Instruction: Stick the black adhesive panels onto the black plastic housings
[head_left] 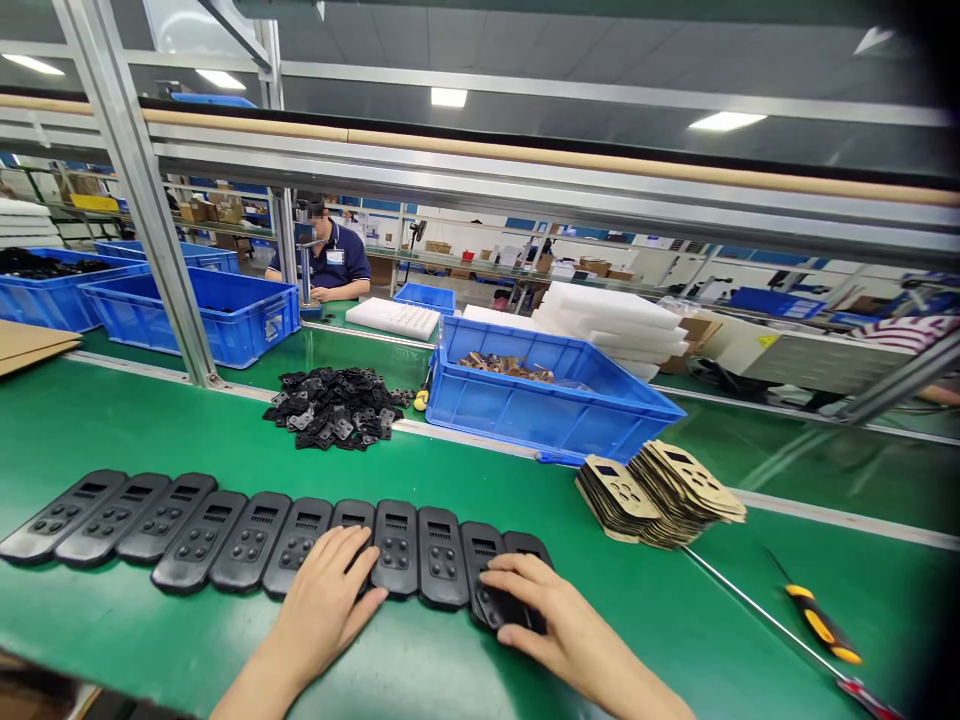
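A row of several black handheld remote-control housings (394, 550), each with grille slots and four-button pads, lies side by side on the green bench. My left hand (330, 575) rests over the middle of the row, fingers stretched forward and thumb apart, partly covering one housing. At the row's right end, my right hand (544, 610) touches the last two housings, among them a partly hidden one (529, 545). Its fingers are spread and slightly bent, with the thumb near the lower edge. Neither hand lifts a housing.
A pile of small black plates (334, 405) lies behind the row. Beside it stands a blue bin (555, 405) with brownish parts. Stacked tan panels (664, 495), a yellow-black screwdriver (823, 622) and a long-shafted tool (765, 610) lie right. A person (337, 260) sits beyond the metal post (150, 190).
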